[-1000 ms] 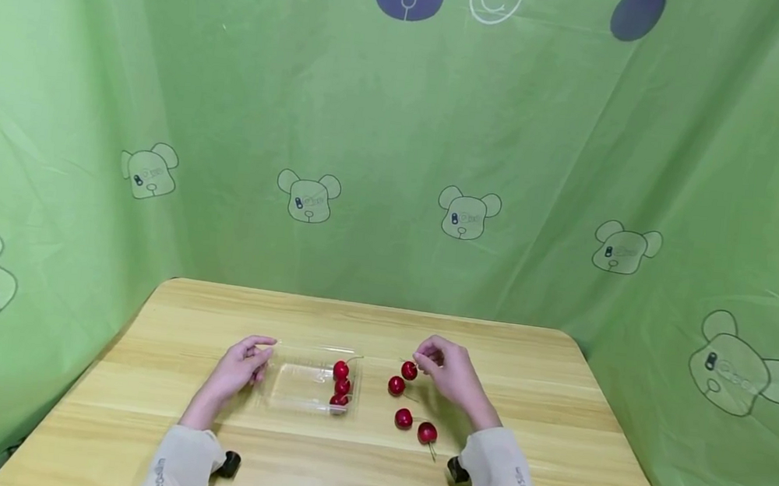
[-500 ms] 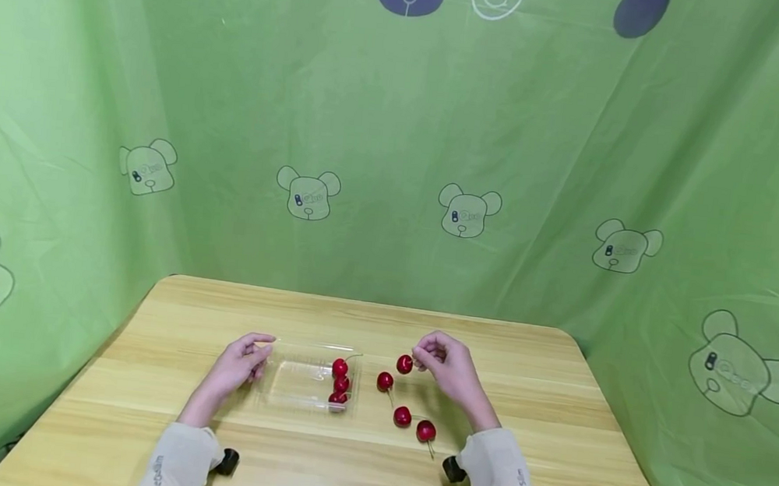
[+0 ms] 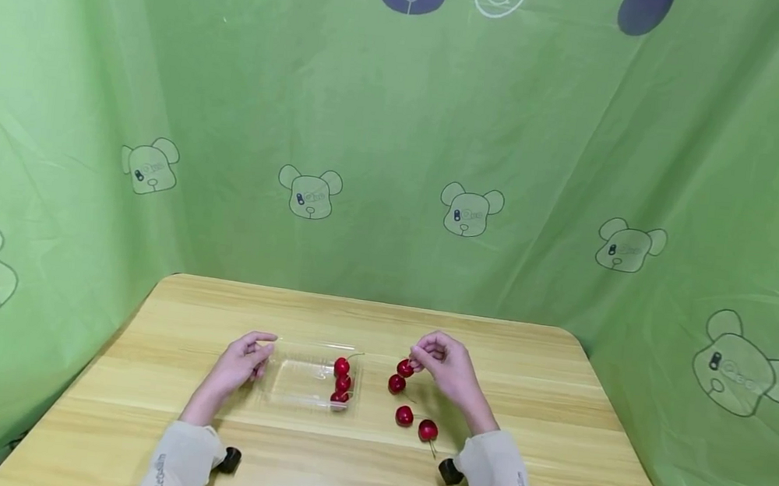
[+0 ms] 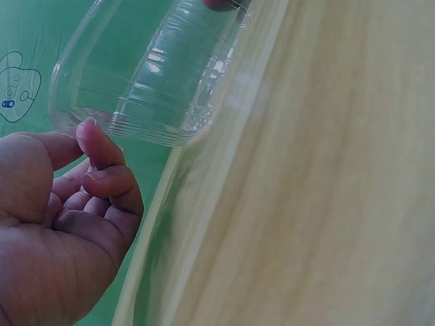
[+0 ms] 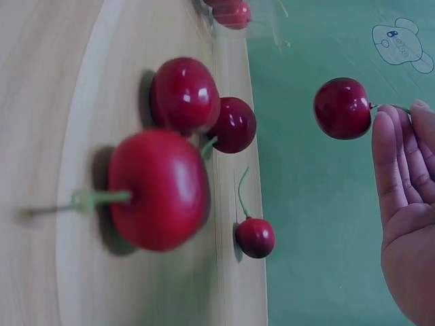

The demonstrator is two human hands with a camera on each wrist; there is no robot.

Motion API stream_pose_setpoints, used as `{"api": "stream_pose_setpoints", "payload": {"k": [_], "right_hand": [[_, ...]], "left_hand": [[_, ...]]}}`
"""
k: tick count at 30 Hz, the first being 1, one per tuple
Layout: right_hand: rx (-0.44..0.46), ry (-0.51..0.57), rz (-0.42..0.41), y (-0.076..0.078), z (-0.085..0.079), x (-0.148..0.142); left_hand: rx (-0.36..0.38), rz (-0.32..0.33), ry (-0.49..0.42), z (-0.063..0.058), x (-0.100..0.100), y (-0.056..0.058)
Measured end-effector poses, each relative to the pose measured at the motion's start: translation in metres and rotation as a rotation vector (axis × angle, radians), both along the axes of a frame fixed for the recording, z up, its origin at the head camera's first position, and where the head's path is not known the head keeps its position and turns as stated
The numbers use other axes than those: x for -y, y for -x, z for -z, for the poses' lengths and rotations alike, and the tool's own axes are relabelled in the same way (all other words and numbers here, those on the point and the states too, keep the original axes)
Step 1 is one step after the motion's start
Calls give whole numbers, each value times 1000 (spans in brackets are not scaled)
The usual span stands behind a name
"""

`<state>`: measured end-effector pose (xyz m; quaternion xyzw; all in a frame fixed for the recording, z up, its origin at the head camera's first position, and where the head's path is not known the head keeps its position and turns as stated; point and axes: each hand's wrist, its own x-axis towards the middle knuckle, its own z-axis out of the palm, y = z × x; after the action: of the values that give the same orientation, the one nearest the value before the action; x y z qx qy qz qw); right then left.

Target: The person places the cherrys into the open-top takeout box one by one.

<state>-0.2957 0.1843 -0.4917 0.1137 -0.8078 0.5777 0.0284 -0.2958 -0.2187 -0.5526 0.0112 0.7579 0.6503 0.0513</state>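
A clear plastic container (image 3: 303, 404) holds several red cherries (image 3: 341, 384) at its right end. My left hand (image 3: 240, 362) pinches its left end, and in the left wrist view the curled fingers (image 4: 102, 146) meet the corner of the rim. My right hand (image 3: 448, 366) holds one cherry (image 5: 342, 109) by its thin green stem, between thumb and fingertips; it hangs off the table in the right wrist view. Below it lie more loose cherries, among them a near one (image 3: 428, 430), a middle one (image 3: 404, 416) and one beside the held cherry (image 3: 396, 384).
Another cherry (image 5: 255, 238) with its stem up lies on the table in the right wrist view, hidden in the head view. The wooden table (image 3: 311, 470) ends before a green curtain (image 3: 388, 258). Black wrist cameras (image 3: 449, 472) are strapped at both sleeves.
The loose cherry nearest the held one has rolled left and back right. The held cherry has lifted slightly and dipped again. My left hand and the container have stayed in place.
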Motion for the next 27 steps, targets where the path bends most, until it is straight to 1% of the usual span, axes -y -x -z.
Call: {"api": "stream_pose_setpoints", "payload": {"k": [5, 11, 17, 27], "right_hand": [[7, 40, -16, -1, 2, 4], [22, 93, -25, -1, 2, 7], [37, 146, -34, 1, 4, 12], [55, 177, -49, 0, 7, 23]], "left_hand": [[5, 0, 1, 1, 0, -1], [3, 1, -4, 2, 0, 2], [-6, 5, -2, 0, 0, 2], [-5, -2, -9, 1, -1, 1]]}}
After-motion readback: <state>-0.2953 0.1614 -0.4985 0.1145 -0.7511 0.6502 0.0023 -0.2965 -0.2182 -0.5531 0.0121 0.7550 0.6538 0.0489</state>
